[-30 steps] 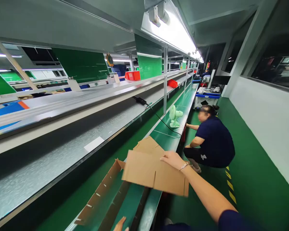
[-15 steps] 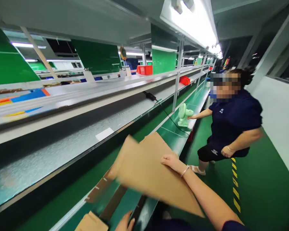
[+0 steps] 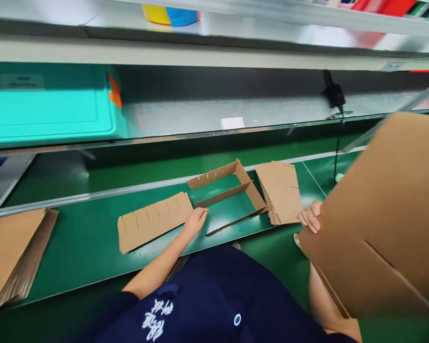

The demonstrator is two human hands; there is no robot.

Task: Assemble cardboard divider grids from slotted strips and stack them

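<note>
Cardboard sheet [image 3: 375,205] swung beyond flat stack [image 3: 279,190], pinched in right grip [image 3: 311,217], left grip [image 3: 196,222], hold unclear, beside divider frame [image 3: 226,194]

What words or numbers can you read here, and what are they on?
None I can read for sure.
White characters on the navy shirt: tilted, unclear.
Label on the teal box: too blurred.
Label on the shelf edge: too blurred.
</note>
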